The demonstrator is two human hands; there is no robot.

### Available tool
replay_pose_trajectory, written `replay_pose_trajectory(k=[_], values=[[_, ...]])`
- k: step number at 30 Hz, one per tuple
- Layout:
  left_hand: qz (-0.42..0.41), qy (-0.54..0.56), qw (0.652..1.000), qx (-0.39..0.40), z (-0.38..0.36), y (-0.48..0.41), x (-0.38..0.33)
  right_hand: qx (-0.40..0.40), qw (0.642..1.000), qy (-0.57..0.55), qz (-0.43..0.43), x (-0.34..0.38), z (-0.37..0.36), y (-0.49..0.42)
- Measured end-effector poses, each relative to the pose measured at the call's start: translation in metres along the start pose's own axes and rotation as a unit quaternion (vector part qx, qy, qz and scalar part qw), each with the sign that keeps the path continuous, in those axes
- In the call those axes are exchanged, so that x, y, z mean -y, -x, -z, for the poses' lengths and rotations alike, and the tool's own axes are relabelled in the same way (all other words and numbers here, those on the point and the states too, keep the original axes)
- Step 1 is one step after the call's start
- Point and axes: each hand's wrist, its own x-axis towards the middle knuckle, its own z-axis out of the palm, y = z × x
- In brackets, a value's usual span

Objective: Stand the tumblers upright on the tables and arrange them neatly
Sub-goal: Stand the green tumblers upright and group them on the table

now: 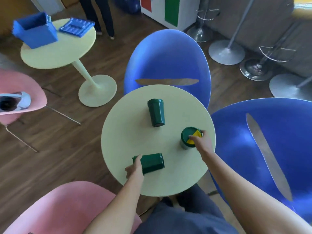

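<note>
Three dark green tumblers are on the round pale yellow table (128, 132). One tumbler (156, 112) lies on its side near the far edge, untouched. A second tumbler (152, 162) lies on its side near the front left, and my left hand (134, 168) grips its lid end. The third tumbler (188, 138), with a green and yellow lid, stands upright at the right edge. My right hand (201, 141) holds it around the top and side.
Two blue chairs (168, 58) (270, 141) stand behind and right of the table, pink chairs (59, 210) (20, 98) at front left and left. A second yellow table (55, 53) at the back left carries a blue crate (35, 30) and a blue lid (76, 27). A person's legs (101, 16) stand beyond it. Metal stool bases (226, 51) are at the back right.
</note>
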Motion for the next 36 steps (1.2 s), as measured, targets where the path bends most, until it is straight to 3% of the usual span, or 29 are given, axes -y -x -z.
replay_pose_trajectory(k=[2,5,11,15,19,24,31,36], values=[[-0.040,-0.017,0.999,-0.003,0.000,0.030,-0.015,-0.008,1.000,0.004,0.006,-0.001,-0.002,0.001],[-0.182,-0.113,0.977,0.002,-0.010,0.059,-0.033,-0.012,1.000,-0.003,0.009,-0.001,-0.003,0.002],[-0.495,-0.227,0.838,0.016,-0.030,0.084,-0.052,-0.009,1.000,-0.022,0.007,-0.004,-0.002,0.001],[-0.586,-0.286,0.758,-0.001,-0.038,0.083,-0.054,0.000,1.000,-0.025,0.004,-0.005,0.000,-0.001],[-0.623,-0.338,0.705,-0.002,-0.041,0.080,-0.053,0.004,0.999,-0.032,0.000,-0.007,-0.001,-0.004],[-0.614,-0.373,0.696,0.016,-0.041,0.082,-0.053,0.002,1.000,-0.029,-0.001,-0.008,0.000,-0.005],[-0.590,-0.351,0.718,0.115,-0.032,0.083,-0.062,-0.020,0.999,-0.026,0.000,-0.009,-0.004,-0.001],[-0.582,-0.310,0.739,0.138,-0.028,0.077,-0.076,-0.023,0.999,-0.023,-0.006,-0.005,-0.006,0.002]])
